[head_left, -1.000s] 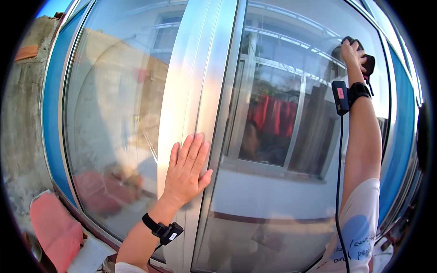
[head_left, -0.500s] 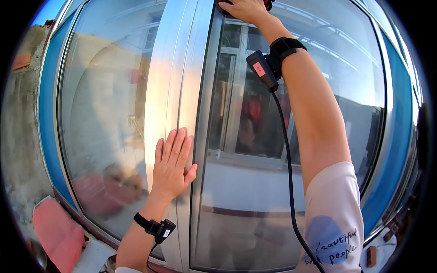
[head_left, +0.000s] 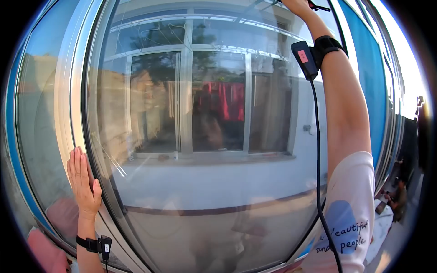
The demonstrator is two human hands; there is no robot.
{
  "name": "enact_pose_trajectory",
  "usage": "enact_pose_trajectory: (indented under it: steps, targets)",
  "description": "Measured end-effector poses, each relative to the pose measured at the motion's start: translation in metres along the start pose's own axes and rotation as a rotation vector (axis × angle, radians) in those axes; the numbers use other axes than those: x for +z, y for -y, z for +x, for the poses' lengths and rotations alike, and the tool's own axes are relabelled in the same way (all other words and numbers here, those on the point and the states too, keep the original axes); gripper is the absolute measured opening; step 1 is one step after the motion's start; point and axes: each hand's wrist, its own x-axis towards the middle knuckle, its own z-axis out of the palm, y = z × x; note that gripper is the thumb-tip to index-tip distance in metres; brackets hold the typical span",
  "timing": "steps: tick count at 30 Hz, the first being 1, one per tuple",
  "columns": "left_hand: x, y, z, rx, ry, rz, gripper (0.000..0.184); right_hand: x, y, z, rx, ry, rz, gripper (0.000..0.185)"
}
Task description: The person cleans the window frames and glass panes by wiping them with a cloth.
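My left hand (head_left: 83, 183) lies flat against the silvery metal frame (head_left: 68, 100) between two glass panes, fingers pointing up and holding nothing. A black strap with a small box circles that wrist. My right arm reaches up along the right side of the large glass pane (head_left: 205, 182). Only part of my right hand (head_left: 296, 5) shows, cut off by the top edge. A bit of a dark object (head_left: 318, 6) with red on it shows beside it; its grip is hidden. A black box with a cable (head_left: 317, 136) is strapped to the right wrist.
Blue panels (head_left: 364, 50) border the glass on the right. Through or on the glass, a window with red cloth (head_left: 231, 101) appears. A pink sheet (head_left: 44, 255) lies at the lower left. Another person (head_left: 399, 200) is at the far right.
The view has swung right, so the frame and my left hand appear farther left. My right hand went from the upper right of the pane to its upper left, then back right.
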Motion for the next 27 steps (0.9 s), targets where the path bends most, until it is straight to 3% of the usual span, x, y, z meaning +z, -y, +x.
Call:
enact_pose_trajectory:
  steps: [4, 6, 7, 8, 14, 18, 24, 25, 27]
  targets:
    - [0.001, -0.001, -0.002, -0.023, -0.007, 0.041, 0.059, -0.005, -0.091, 0.000, 0.056, -0.014, -0.038, 0.062]
    - [0.000, 0.000, -0.002, -0.023, -0.007, 0.059, 0.059, 0.001, -0.147, 0.007, -0.045, -0.044, -0.031, 0.060]
    - [0.000, -0.001, -0.002, -0.030, 0.000, 0.059, 0.058, -0.010, -0.157, 0.004, -0.200, 0.044, -0.237, 0.059]
    - [-0.001, -0.002, -0.003, -0.037, 0.008, 0.057, 0.058, -0.010, -0.163, -0.003, 0.012, -0.069, 0.014, 0.059]
    - [-0.002, -0.002, -0.002, -0.025, 0.004, 0.095, 0.058, 0.005, -0.173, 0.012, -0.083, -0.067, -0.029, 0.058]
    - [0.002, 0.000, -0.004, -0.032, -0.029, 0.056, 0.058, 0.017, -0.130, -0.002, 0.552, -0.274, -0.089, 0.077]
    - [0.003, 0.000, -0.002, -0.051, -0.001, 0.002, 0.060, 0.033, -0.135, 0.032, 0.896, -0.160, -0.053, 0.074]
    - [0.001, -0.003, -0.002, -0.057, 0.011, -0.003, 0.060, 0.041, -0.153, 0.045, 0.842, -0.085, -0.165, 0.071]
    - [0.000, -0.004, -0.004, -0.064, 0.042, -0.015, 0.060, 0.041, -0.082, 0.037, 0.869, -0.162, -0.111, 0.069]
